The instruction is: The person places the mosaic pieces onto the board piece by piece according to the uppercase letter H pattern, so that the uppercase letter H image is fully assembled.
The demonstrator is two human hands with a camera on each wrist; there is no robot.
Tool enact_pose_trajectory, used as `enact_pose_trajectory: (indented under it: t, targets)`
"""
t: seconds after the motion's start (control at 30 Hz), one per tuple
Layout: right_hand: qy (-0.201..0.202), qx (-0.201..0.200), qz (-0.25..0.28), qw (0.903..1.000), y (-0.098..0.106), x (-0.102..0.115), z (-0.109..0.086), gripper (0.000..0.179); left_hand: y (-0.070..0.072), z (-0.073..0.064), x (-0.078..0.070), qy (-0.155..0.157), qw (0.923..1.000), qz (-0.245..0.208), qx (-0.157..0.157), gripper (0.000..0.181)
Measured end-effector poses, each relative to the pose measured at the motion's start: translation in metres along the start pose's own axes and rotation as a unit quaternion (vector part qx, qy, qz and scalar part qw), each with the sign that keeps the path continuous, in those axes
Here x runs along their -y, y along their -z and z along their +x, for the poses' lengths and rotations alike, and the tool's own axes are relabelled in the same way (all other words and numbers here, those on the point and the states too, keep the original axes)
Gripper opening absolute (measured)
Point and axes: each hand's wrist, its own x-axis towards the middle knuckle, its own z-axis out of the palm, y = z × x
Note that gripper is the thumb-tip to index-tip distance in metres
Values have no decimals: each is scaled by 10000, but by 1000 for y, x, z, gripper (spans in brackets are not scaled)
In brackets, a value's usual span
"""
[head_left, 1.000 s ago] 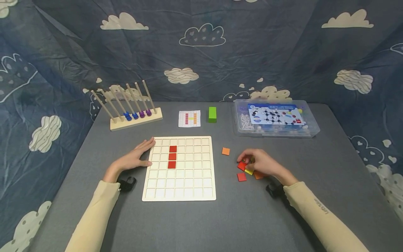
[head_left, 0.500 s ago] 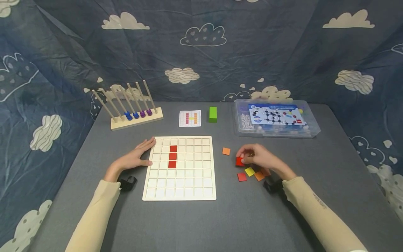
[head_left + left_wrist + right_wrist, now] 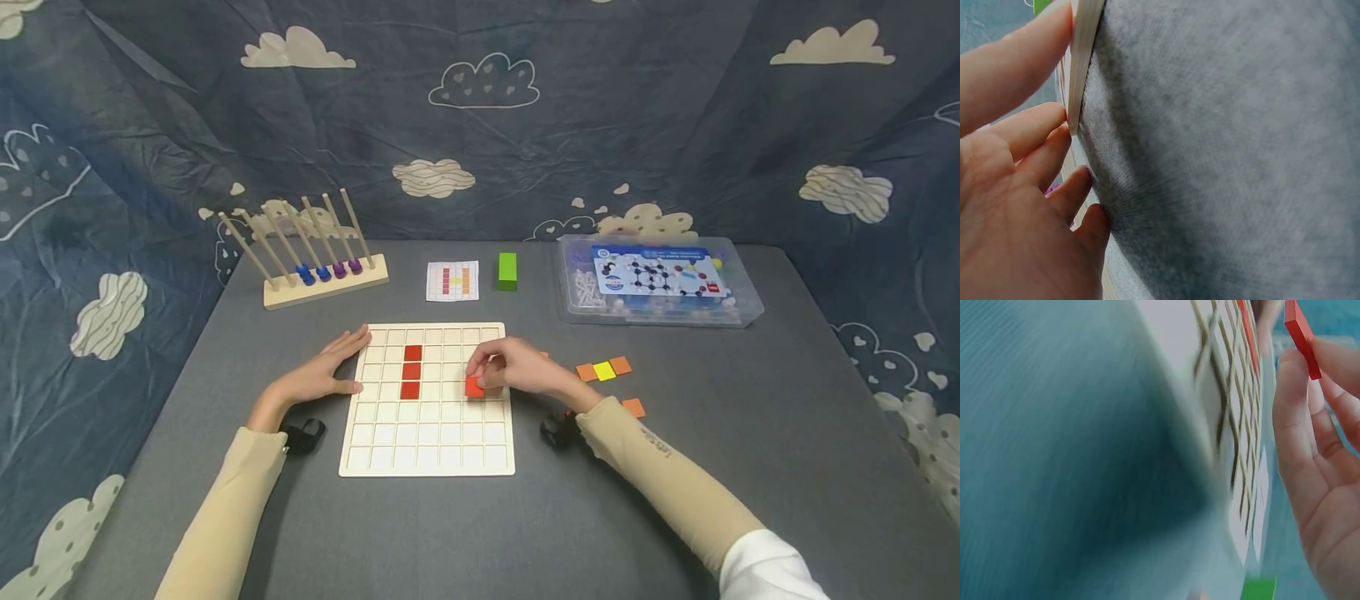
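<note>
My right hand (image 3: 521, 367) pinches a small red square tile (image 3: 473, 387) between thumb and fingers, over the right part of a pale wooden grid board (image 3: 427, 458). In the right wrist view the red tile (image 3: 1301, 337) is tilted on edge at the fingertips. Three red tiles (image 3: 411, 372) form a column in the board's left half. Against the board's left edge lies my left hand (image 3: 318, 379), fingers extended. The left wrist view shows its thumb and fingertips at the side of the board (image 3: 1085, 56).
Right of the board lie loose orange and yellow tiles (image 3: 603, 371), some hidden by the right arm. Behind it are a pattern card (image 3: 452, 281) and a green block (image 3: 507, 272). A peg abacus (image 3: 326, 289) stands back left, a clear plastic case (image 3: 660, 283) back right.
My right hand has picked up a red tile from the loose ones and carried it left over the board. Tiles formerly under that hand now show. The left hand has stayed put.
</note>
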Motion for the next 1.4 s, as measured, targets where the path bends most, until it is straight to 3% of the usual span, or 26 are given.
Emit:
enact_pose_trajectory:
  t: [0.27,0.53,0.73,0.83,0.93,1.1,1.23,1.4]
  targets:
    - [96,338,-229,9991,-48,22,42,14,0,1,-1,76,10000,28,14,86]
    - [107,255,-1370,9902,-71,33,59,13,0,-1,-3,126,9999,-61,14,86]
    - [35,228,-1655,9859,-75,33,60,14,0,-1,-3,124,9999,-59,3,86]
    - [-105,243,-1212,9923,-72,31,59,13,0,-1,-3,117,9999,-59,6,86]
    - [-332,217,-448,9982,-66,27,59,13,-1,0,-2,106,9999,-48,6,86]
    - [-480,205,180,9985,-56,20,57,17,-1,1,-1,118,9999,-18,5,86]
    - [-223,449,-137,9987,-56,20,55,19,-1,1,-2,135,9999,-11,6,86]
    - [318,557,-1069,9922,-63,25,53,19,0,0,-3,73,10000,-60,4,85]
